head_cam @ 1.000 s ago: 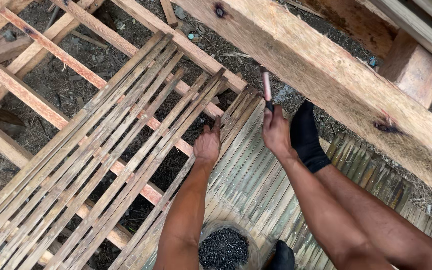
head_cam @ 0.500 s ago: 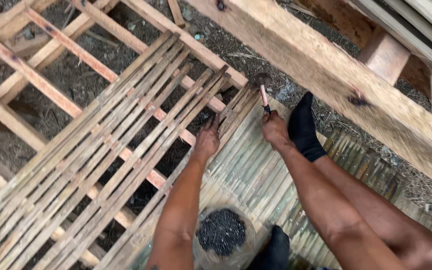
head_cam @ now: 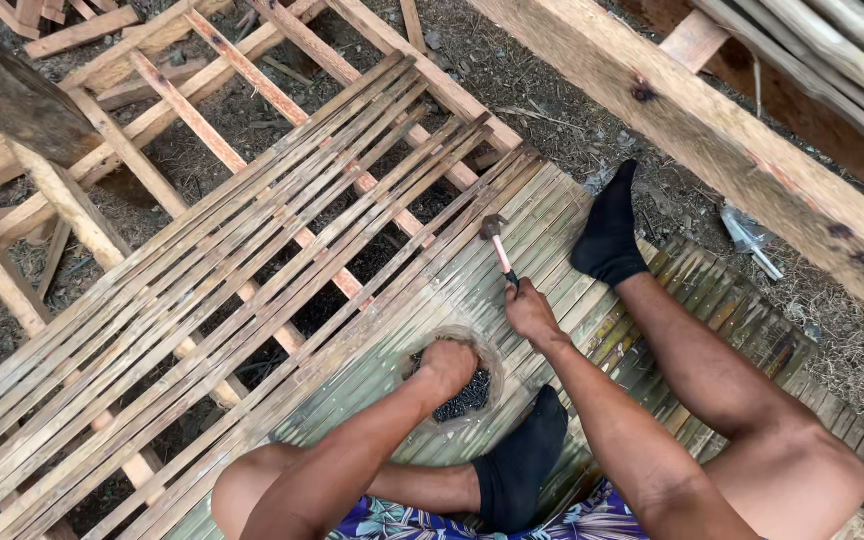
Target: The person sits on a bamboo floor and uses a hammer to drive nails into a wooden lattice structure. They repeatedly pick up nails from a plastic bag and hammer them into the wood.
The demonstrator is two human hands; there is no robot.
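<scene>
Nearest me, my left hand is down in the round bowl of dark nails on the bamboo slat floor; I cannot tell whether its fingers are together or apart. Just beyond, my right hand has its fingers clamped on the hammer, whose head points toward the floor's far edge. Farther off, loose bamboo strips lie across wooden joists over bare ground
</scene>
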